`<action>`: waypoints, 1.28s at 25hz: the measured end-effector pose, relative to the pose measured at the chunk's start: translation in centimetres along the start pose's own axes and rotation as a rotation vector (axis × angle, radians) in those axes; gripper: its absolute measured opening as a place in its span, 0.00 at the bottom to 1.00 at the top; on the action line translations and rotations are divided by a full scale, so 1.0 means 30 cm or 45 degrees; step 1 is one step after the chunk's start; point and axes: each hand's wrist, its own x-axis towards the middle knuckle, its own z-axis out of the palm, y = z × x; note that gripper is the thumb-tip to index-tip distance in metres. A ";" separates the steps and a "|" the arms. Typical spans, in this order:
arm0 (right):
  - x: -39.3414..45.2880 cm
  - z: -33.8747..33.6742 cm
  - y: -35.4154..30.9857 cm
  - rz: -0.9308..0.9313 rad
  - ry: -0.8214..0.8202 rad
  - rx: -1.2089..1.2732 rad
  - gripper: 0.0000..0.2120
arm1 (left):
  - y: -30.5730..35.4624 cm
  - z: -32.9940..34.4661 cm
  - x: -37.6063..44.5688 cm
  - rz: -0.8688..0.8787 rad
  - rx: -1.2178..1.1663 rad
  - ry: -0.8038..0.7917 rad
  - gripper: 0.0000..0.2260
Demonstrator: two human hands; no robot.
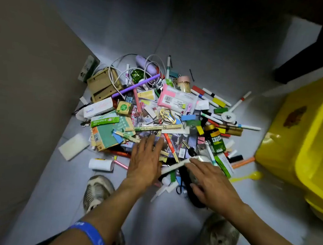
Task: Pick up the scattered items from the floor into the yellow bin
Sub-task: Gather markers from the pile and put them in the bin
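Note:
A heap of scattered items [163, 110] covers the grey floor: pens, markers, coloured blocks, small boxes, cables, a wooden organiser [103, 86], a pink packet [176, 99]. The yellow bin [308, 151] stands at the right edge, beside the heap. My left hand [145, 160] lies flat, fingers straight, on the near side of the heap. My right hand [208, 179] reaches over the near right part of the pile, fingers extended onto a white stick-like item [174, 167] and a dark object beneath the palm.
A brown wall or panel [22, 90] borders the left side. A dark furniture leg [302, 62] stands at the back right. My two shoes [97, 192] are just below the heap. A white cylinder [100, 164] and a white block [73, 147] lie loose at the heap's left.

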 end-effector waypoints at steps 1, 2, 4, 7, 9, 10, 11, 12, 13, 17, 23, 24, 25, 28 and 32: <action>0.039 0.045 0.018 -0.093 0.058 -0.130 0.29 | -0.029 0.032 0.053 0.004 0.094 0.028 0.42; 0.074 0.081 0.027 -0.142 0.087 -0.264 0.28 | -0.056 0.057 0.092 -0.001 0.131 0.066 0.44; 0.145 0.159 0.036 -0.215 0.137 -0.418 0.26 | -0.102 0.107 0.162 0.076 0.230 0.156 0.43; 0.210 0.228 0.033 -0.225 0.302 -0.475 0.20 | -0.114 0.187 0.172 0.252 0.279 0.358 0.31; 0.214 0.222 0.029 -0.294 0.344 -0.524 0.13 | -0.109 0.214 0.144 0.288 0.253 0.408 0.22; 0.210 0.205 0.021 -0.315 0.342 -0.519 0.11 | -0.106 0.210 0.135 0.268 0.205 0.387 0.18; 0.199 0.193 0.020 -0.345 0.336 -0.507 0.11 | -0.099 0.200 0.120 0.237 0.147 0.343 0.15; 0.183 0.166 0.013 -0.369 0.306 -0.510 0.11 | -0.095 0.190 0.101 0.210 0.089 0.327 0.11; 0.158 0.131 -0.001 -0.349 0.288 -0.512 0.11 | -0.094 0.173 0.077 0.187 0.056 0.354 0.09; 0.016 -0.001 -0.017 -0.106 0.223 -0.297 0.09 | -0.052 0.047 -0.047 0.152 -0.368 0.579 0.11; -0.201 -0.173 -0.034 0.148 0.552 0.874 0.04 | 0.252 -0.197 -0.139 -0.067 -1.642 0.324 0.10; -0.221 -0.199 -0.038 0.176 0.614 0.992 0.05 | 0.332 -0.223 -0.146 -0.048 -1.895 0.228 0.11; -0.240 -0.229 -0.040 0.209 0.673 1.093 0.06 | 0.415 -0.248 -0.153 -0.013 -2.109 0.147 0.11; -0.307 -0.319 -0.006 0.318 0.852 1.278 0.08 | 0.680 -0.296 -0.174 0.107 -2.536 -0.040 0.08; -0.375 -0.385 0.110 0.383 1.006 1.440 0.07 | 0.967 -0.321 -0.137 0.070 -2.404 -0.090 0.10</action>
